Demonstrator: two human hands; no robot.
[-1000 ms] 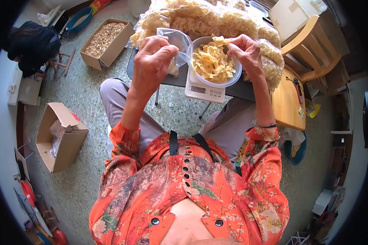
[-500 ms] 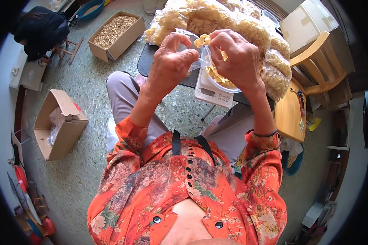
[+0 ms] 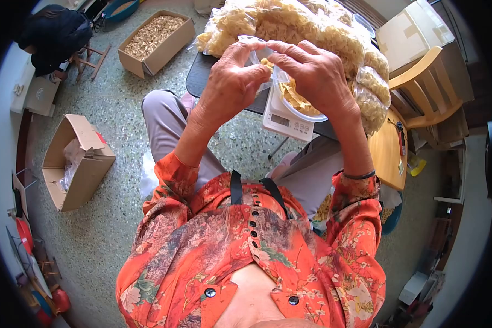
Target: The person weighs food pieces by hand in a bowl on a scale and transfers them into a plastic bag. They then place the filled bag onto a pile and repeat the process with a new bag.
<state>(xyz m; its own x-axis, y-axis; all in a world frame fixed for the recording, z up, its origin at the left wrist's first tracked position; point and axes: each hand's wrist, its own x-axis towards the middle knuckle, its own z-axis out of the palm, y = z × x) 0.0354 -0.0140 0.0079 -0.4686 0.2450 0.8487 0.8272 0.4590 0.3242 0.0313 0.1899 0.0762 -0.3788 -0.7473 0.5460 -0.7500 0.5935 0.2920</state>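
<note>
My left hand (image 3: pixel 230 82) is closed on a small clear plastic bag (image 3: pixel 250 39), its mouth held apart between thumb and fingers. Pale yellow dried slices (image 3: pixel 267 63) show at the bag's mouth. My right hand (image 3: pixel 317 74) reaches over from the right, its bent fingertips at the bag's rim; what they grip is hidden. Beneath that hand, a white bowl (image 3: pixel 310 117) with more dried slices (image 3: pixel 295 98) stands on a white digital scale (image 3: pixel 288 127).
Large clear bags of dried slices (image 3: pixel 290 27) are heaped on the dark table (image 3: pixel 199 76). A wooden chair (image 3: pixel 385 150) stands at right. Cardboard boxes (image 3: pixel 79 169) (image 3: pixel 167 49) sit on the floor at left. Another person (image 3: pixel 54 35) in dark clothing sits at the far left.
My right hand has shifted left over the bag's mouth, bringing the dried slices from above the bowl to the bag. My left hand still holds the bag, turned slightly.
</note>
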